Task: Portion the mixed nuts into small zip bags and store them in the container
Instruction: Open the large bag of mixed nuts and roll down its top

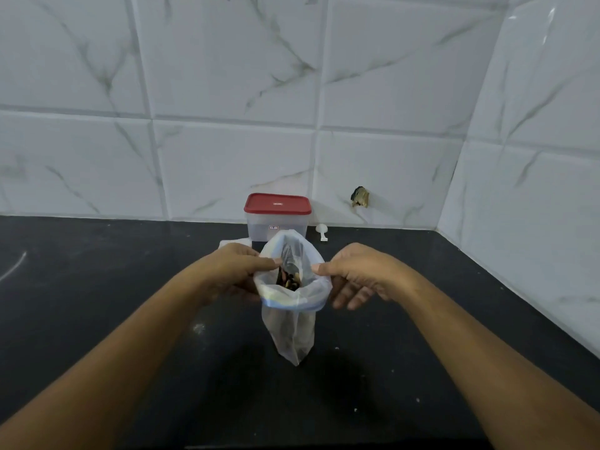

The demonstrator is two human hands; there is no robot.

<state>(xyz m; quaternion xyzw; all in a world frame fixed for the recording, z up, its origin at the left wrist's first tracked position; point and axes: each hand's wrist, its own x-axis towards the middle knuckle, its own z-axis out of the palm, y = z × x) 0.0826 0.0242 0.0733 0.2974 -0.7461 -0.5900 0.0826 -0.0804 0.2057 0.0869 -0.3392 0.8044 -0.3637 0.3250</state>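
Black counter [97,319], clear container [276,227] with red lid [277,203] at its back edge, white scoop [322,231] just beside, scattered pale specks [198,327]

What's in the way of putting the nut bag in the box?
The red lid sits on the container, shutting it. Nothing visible stands on the counter between the bag and the container.

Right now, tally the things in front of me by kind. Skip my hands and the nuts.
zip bag: 1
red-lidded container: 1
white scoop: 1
flat white item, kind unclear: 1
Total: 4
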